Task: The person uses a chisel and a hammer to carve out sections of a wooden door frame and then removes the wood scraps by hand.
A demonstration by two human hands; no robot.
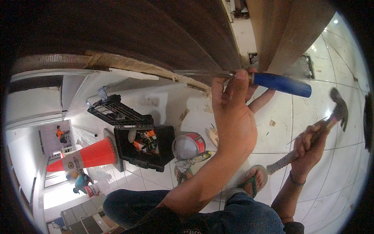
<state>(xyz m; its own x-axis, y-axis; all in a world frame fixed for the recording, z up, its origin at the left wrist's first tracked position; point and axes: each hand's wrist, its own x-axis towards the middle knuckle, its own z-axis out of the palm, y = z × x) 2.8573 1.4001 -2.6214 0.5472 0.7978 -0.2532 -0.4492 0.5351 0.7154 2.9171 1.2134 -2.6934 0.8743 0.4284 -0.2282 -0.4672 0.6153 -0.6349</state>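
Note:
My left hand (235,105) grips a chisel by its shank, thumb along the metal. Its blue handle (286,84) points right, while the thin blade reaches left to the raw lower edge (156,71) of a dark brown wood panel (156,31); whether the tip touches the wood I cannot tell. In my right hand (309,142) is a claw hammer (339,109), held around the shaft near its head. The hammer head stays to the right of the chisel handle, apart from it.
On the tiled floor stand an open black toolbox (165,146), a paint tin (182,146) and an orange traffic cone (91,156). Wood chips (212,134) lie below the panel. Two people, one in orange (60,134) and one in teal (82,181), are farther off left.

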